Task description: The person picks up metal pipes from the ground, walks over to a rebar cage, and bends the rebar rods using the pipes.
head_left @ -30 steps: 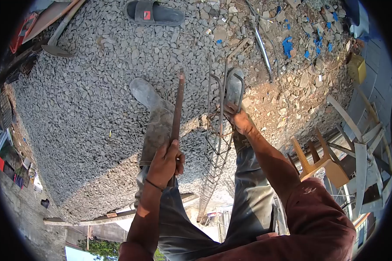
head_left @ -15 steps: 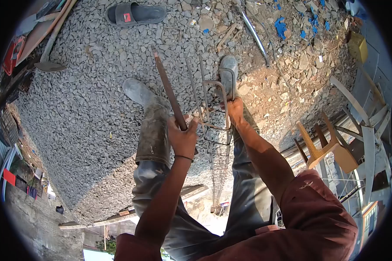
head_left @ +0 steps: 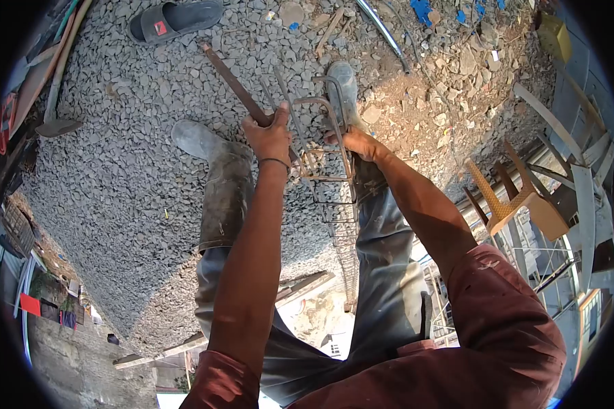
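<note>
My left hand (head_left: 269, 142) is closed around a brown, rusty-looking straight bar (head_left: 233, 83), whose far end points up and left over the gravel. Between my legs runs a cage of thin steel rebar (head_left: 334, 178), with long rods, rectangular ties and bent ends near my hands. My right hand (head_left: 361, 144) is shut on the cage's right side, by my right boot (head_left: 343, 85); its fingertips are partly hidden. The lower end of the bar reaches in among the cage's rods, and I cannot tell whether it touches them.
Grey gravel (head_left: 136, 177) surrounds my left boot (head_left: 194, 140). A dark sandal (head_left: 177, 22) lies ahead, and a metal tube (head_left: 383, 35) to its right. A shovel (head_left: 58, 126) is at left. An overturned brown plastic chair (head_left: 505, 204) and boards (head_left: 583, 225) stand at right.
My left hand has moved forward with the bar, now higher along the cage's rods. My right hand stays on the cage, while the whole view has shifted slightly.
</note>
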A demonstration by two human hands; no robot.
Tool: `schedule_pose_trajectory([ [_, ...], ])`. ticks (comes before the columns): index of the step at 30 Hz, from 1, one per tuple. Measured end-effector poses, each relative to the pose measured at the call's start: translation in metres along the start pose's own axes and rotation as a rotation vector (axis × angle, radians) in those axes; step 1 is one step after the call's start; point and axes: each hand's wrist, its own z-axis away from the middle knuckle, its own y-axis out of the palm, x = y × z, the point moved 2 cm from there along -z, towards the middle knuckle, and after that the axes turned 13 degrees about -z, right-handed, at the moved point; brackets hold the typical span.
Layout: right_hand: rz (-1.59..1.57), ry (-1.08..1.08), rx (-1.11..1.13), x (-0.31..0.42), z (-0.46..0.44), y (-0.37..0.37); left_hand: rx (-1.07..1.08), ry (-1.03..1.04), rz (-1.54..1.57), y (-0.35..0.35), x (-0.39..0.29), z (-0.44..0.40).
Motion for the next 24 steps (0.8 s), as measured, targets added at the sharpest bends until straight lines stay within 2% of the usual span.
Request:
schedule_pose_trajectory([
  [2,-0.047,0.196,0.338,0.02,0.007,0.001,-0.009,0.008,-0.027,-0.002,0.0,0.003],
  [3,-0.171,0.225,0.418,0.016,0.0,-0.003,-0.023,0.02,-0.051,-0.005,-0.004,0.005],
  [4,-0.17,0.227,0.423,0.016,-0.004,-0.017,-0.028,0.019,-0.05,-0.009,-0.006,0.009],
  [6,-0.749,0.22,0.602,0.043,0.002,-0.023,0.033,0.02,-0.078,-0.017,-0.011,0.021],
  [7,-0.757,0.226,0.606,0.044,-0.007,-0.021,0.029,0.014,-0.086,-0.019,-0.013,0.025],
  [9,-0.948,0.179,0.231,0.036,-0.032,-0.029,0.066,0.094,-0.108,-0.021,-0.016,0.032],
  [10,-0.95,0.181,0.231,0.028,-0.039,-0.024,0.066,0.092,-0.111,-0.02,-0.018,0.036],
  [12,-0.201,0.465,0.436,0.012,-0.052,0.004,0.082,0.057,-0.075,-0.02,-0.023,0.042],
  [13,-0.044,0.549,0.437,0.007,-0.049,0.016,0.08,0.056,-0.076,-0.021,-0.026,0.044],
  [16,0.133,0.591,0.483,0.012,-0.037,0.039,0.107,0.021,-0.073,-0.026,-0.025,0.045],
  [17,0.618,0.131,0.619,-0.004,-0.053,0.041,0.091,0.038,-0.073,-0.027,-0.022,0.042],
  [18,0.615,0.13,0.623,-0.005,-0.052,0.043,0.076,0.059,-0.071,-0.028,-0.021,0.039],
  [19,0.334,0.311,0.666,-0.008,-0.047,0.047,0.074,0.06,-0.072,-0.028,-0.02,0.038],
  [21,-0.039,0.567,0.693,-0.008,-0.032,0.046,0.061,0.002,-0.106,-0.029,-0.019,0.036],
  [24,-0.116,0.556,0.56,-0.025,-0.021,0.044,0.067,0.022,-0.114,-0.035,-0.019,0.019],
])
